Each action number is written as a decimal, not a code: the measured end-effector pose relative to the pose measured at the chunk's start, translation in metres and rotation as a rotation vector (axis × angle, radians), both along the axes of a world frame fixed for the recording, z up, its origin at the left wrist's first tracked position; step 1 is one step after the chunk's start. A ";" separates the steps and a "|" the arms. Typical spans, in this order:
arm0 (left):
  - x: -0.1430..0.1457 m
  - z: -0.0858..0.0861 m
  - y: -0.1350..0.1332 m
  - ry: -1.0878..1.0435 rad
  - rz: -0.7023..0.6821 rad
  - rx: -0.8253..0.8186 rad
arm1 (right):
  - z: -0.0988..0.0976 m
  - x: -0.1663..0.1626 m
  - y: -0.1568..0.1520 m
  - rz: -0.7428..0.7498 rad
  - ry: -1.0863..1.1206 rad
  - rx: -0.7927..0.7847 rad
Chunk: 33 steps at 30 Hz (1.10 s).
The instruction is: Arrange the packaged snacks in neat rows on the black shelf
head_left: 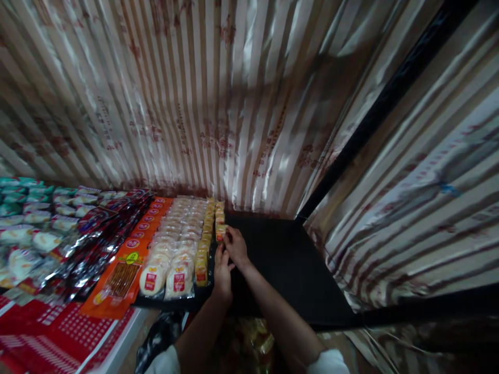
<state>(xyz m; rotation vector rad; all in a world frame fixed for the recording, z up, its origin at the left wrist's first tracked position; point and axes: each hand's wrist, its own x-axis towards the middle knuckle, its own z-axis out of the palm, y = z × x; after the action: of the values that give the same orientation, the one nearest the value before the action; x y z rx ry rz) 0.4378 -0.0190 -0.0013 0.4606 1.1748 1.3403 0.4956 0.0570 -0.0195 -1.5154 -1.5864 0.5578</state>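
My right hand is at the near end of a short row of small yellow snack packets. Its fingers are closed at the nearest packet and appear to pinch it. Just below and to the left, my left hand has its fingers drawn together, close against the right hand. Whatever it may hold is hidden. Left of the hands runs a longer row of yellow packets, beside two rows of round white wrapped pastries with red labels.
The black shelf extends to the right, bounded by a dark metal post. Orange snack packs, shiny dark red packets and green-and-white packets lie to the left. A striped plastic sheet hangs behind. A red patterned box stands at lower left.
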 end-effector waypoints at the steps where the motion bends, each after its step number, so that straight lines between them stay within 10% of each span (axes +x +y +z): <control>1: -0.001 -0.001 0.006 0.010 -0.006 -0.004 | -0.001 -0.002 0.005 -0.001 -0.015 -0.002; 33: -0.007 -0.028 0.044 0.280 -0.001 -0.021 | -0.033 -0.011 0.021 -0.047 0.080 -0.046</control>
<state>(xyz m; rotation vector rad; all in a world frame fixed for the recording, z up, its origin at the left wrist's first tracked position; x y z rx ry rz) 0.4312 0.0250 -0.0297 0.6484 1.4158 1.2894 0.4848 0.0781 -0.0524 -1.5416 -1.4829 0.6247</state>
